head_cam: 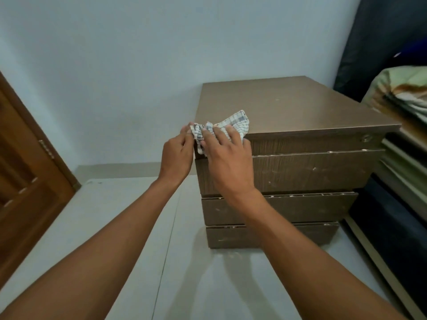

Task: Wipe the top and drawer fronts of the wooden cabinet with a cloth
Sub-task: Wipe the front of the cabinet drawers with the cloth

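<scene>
A brown wooden cabinet [288,107] with three drawer fronts stands against the pale wall. A white checked cloth [238,124] lies bunched over its front left top corner. My right hand [227,158] rests on the cloth, fingers pressing it against the top edge and the upper drawer front. My left hand [176,155] pinches the cloth's left end just off the cabinet's left corner. The upper drawer front [312,172] shows light scuffs and specks.
A wooden door [25,162] stands at the left. A bed with a patterned pillow [402,98] and a dark mattress [392,222] presses close on the cabinet's right. Grey floor tiles [129,227] stretch in front and to the left.
</scene>
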